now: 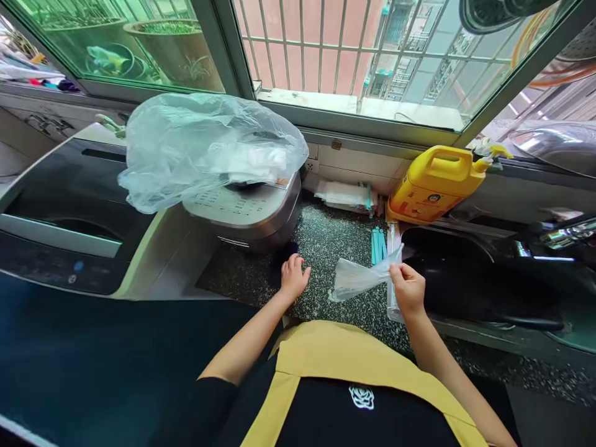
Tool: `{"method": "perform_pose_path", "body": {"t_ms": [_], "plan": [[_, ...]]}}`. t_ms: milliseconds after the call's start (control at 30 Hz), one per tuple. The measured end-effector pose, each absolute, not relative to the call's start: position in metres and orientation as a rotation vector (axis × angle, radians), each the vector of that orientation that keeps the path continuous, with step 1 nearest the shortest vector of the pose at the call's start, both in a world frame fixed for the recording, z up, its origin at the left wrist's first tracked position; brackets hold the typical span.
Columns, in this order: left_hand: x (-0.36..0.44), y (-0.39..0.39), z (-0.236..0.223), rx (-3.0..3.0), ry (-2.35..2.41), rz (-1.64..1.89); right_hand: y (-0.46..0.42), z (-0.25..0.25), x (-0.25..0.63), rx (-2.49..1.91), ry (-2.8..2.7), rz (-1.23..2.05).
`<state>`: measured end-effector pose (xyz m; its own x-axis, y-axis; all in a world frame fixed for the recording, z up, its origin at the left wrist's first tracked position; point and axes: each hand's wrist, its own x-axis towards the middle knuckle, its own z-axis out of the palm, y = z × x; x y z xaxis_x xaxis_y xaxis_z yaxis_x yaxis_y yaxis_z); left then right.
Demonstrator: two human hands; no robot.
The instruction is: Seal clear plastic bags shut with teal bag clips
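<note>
My right hand point(408, 288) pinches a small clear plastic bag point(356, 280) by one end; the bag hangs to the left over the speckled counter point(321, 239). Over the same counter, in front of the rice cooker point(249, 214), is my left hand point(294, 277), with its thumb apart from the fingers and nothing visible in it. A dark patch or item beside its fingertips is too dim to make out. Just behind the held bag lie several light-blue strips point(378, 245). Farther back, by the wall, is a stack of flat clear bags point(347, 195).
A large filmy plastic bag point(200, 143) with white items covers much of the cooker's top. At the right stand a yellow jug point(433, 183) and a black sink point(447, 267) with a faucet point(570, 233). A washing machine point(69, 205) is at the left, below the barred window.
</note>
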<state>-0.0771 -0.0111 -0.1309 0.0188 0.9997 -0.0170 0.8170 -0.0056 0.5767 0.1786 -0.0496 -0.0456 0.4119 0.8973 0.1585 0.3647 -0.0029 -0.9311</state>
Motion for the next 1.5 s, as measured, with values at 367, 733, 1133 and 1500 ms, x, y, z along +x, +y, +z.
{"method": "perform_pose_path", "body": {"t_ms": [367, 733, 1133, 1500], "plan": [[-0.044, -0.014, -0.075, 1.756, 1.124, 1.082, -0.044, -0.024, 0.160, -1.453, -1.226, 0.702], [-0.020, -0.005, -0.091, 1.806, 1.234, 0.680, -0.037, -0.038, 0.148, -1.540, -1.181, 0.778], [-0.038, -0.014, -0.134, 1.760, 1.411, 0.710, -0.044, -0.045, 0.147, -1.522, -1.332, 0.824], [-0.080, 0.001, -0.146, 1.734, 1.938, 0.565, -0.045, -0.047, 0.150, -1.553, -1.286, 0.846]]}}
